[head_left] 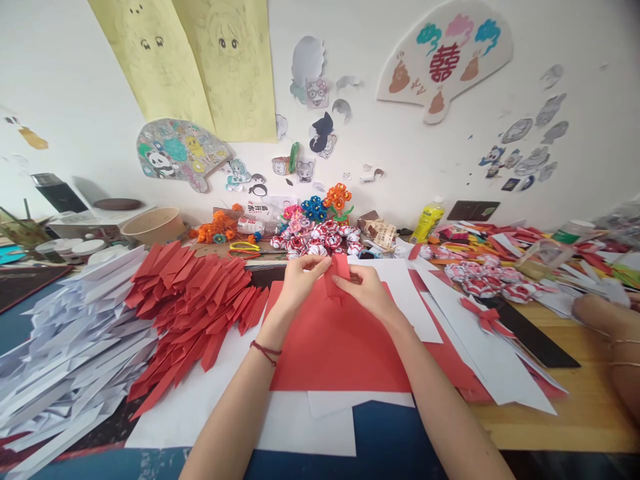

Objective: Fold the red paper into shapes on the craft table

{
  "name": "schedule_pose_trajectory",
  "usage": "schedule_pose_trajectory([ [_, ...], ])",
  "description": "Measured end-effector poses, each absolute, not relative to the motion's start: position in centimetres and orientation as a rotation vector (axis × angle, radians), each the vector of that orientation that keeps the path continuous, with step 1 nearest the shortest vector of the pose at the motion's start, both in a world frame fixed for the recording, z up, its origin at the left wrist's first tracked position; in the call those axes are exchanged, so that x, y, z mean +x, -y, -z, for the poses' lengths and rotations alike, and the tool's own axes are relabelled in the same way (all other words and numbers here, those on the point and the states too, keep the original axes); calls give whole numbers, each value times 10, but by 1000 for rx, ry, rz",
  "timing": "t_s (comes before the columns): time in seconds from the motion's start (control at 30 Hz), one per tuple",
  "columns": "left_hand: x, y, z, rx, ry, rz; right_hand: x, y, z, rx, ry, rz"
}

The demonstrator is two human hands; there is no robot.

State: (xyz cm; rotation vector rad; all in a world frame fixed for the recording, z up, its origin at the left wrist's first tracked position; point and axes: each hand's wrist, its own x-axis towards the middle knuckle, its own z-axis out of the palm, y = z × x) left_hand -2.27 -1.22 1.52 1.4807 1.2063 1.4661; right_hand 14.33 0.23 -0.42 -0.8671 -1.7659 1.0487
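Note:
Between both hands I hold a small folded piece of red paper (338, 279), upright over the far part of a large red paper sheet (340, 353). My left hand (304, 280) pinches its upper left side, and my right hand (367, 285) grips its right side with the thumb across the front. Left of the sheet lies a heap of folded red paper strips (195, 293). Farther left is a bigger heap of folded white paper strips (85, 340). Just behind my hands are several red-and-white paper flowers (330, 237).
White sheets (480, 347) and a red paper bow (486, 316) lie to the right, beside a black strip (545, 337). Another person's arm (620, 333) reaches in at the right edge. Along the wall stand a yellow bottle (429, 220), scissors (244, 248) and a round tub (154, 227).

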Motion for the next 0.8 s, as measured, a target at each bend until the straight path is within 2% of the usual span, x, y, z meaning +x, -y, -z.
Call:
schedule_pose_trajectory([
  [0.8,-19,12,-11,1460,-1182,-1538,141,3,-1,-846,1770,-1041],
])
